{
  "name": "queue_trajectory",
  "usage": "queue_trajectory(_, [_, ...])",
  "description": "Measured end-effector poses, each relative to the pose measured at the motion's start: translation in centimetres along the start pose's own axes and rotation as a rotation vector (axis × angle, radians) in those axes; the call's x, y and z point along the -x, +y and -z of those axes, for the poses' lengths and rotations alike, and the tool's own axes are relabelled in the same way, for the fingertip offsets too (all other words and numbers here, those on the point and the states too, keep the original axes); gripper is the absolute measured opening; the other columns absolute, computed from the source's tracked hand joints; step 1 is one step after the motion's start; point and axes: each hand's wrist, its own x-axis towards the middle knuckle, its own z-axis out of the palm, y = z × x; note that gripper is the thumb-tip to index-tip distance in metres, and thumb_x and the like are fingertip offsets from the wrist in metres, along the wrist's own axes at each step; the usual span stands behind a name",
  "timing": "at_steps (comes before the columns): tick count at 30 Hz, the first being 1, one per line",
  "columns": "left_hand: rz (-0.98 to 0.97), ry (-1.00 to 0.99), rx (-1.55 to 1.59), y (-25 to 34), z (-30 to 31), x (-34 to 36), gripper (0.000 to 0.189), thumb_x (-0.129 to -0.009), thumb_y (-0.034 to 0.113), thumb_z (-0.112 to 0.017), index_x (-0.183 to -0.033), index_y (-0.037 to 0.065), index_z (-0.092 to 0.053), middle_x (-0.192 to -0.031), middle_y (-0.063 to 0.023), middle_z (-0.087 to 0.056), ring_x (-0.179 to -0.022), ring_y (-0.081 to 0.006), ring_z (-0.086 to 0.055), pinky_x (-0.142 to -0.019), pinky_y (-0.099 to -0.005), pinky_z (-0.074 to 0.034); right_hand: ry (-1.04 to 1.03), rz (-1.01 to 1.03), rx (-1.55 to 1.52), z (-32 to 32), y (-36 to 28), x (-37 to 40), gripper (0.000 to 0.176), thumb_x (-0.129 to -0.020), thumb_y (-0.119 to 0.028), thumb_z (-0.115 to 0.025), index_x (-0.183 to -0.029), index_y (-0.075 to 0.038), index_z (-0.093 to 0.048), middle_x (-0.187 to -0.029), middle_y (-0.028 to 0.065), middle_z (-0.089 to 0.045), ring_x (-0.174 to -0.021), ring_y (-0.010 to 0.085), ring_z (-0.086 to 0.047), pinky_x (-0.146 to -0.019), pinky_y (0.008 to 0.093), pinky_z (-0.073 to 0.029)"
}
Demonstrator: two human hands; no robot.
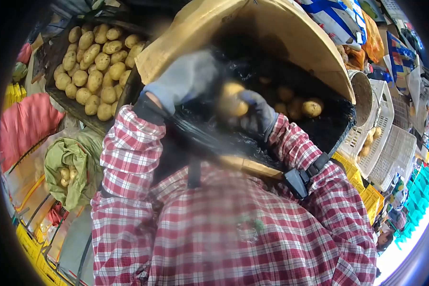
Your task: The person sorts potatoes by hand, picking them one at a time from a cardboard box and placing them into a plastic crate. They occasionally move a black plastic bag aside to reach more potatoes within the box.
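Note:
My right hand point(261, 113), in a grey-blue glove, grips a potato point(234, 101) over a cardboard box point(314, 40) lined with black plastic point(195, 125). My left hand point(188, 78), gloved as well, is at the box's left side. Motion smears its fingers, so whether it holds anything does not show. Several potatoes point(312, 108) lie in the right part of the box, some in shadow. To the left stands a dark crate point(52, 90) filled with potatoes point(95, 81).
A green sack point(62, 152) with a few potatoes inside is at the lower left, below a pink sack point(28, 128). White plastic crates point(374, 128), one holding potatoes point(369, 140), stand on the right near yellow crates point(369, 198). The box's raised flap curves along its far side.

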Motion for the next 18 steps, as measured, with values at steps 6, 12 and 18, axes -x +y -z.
queue_trajectory(6, [-0.851, 0.191, -0.377, -1.0, -5.0, -1.9, 0.027, -0.087, 0.017, -0.063, -0.111, 0.005, -0.059, -0.112, -0.0083, -0.059, -0.103, -0.0217, -0.059, -0.087, -0.0304, -0.047, -0.041, 0.14, -0.369, -0.2, 0.5, -1.4, 0.048, -0.09, -0.03, -0.065, -0.13, -0.008, -0.052, -0.121, 0.0091, -0.062, -0.115, 0.0261, -0.058, -0.101, 0.0453, -0.046])
queue_trajectory(12, [-1.052, 0.376, -1.103, -0.6, -6.9, -1.4, 0.024, -0.074, 0.029, -0.072, -0.09, 0.013, -0.063, -0.088, -0.0071, -0.062, -0.08, -0.0308, -0.06, -0.069, -0.0416, -0.05, -0.455, 0.458, -0.421, -0.5, 2.9, -3.5, 0.044, -0.094, -0.034, -0.056, -0.127, -0.006, -0.055, -0.12, 0.0105, -0.061, -0.116, 0.024, -0.057, -0.101, 0.0372, -0.046])
queue_trajectory(18, [-0.924, 0.341, -1.193, -1.7, -6.7, -0.7, 0.016, -0.084, 0.028, -0.07, -0.083, 0.013, -0.065, -0.077, -0.0039, -0.062, -0.069, -0.0223, -0.063, -0.057, -0.0333, -0.05, -0.03, 0.528, -0.234, -1.7, -2.0, -0.7, 0.053, -0.091, -0.045, -0.05, -0.126, -0.005, -0.057, -0.119, 0.0121, -0.063, -0.104, 0.0238, -0.062, -0.086, 0.0377, -0.052])
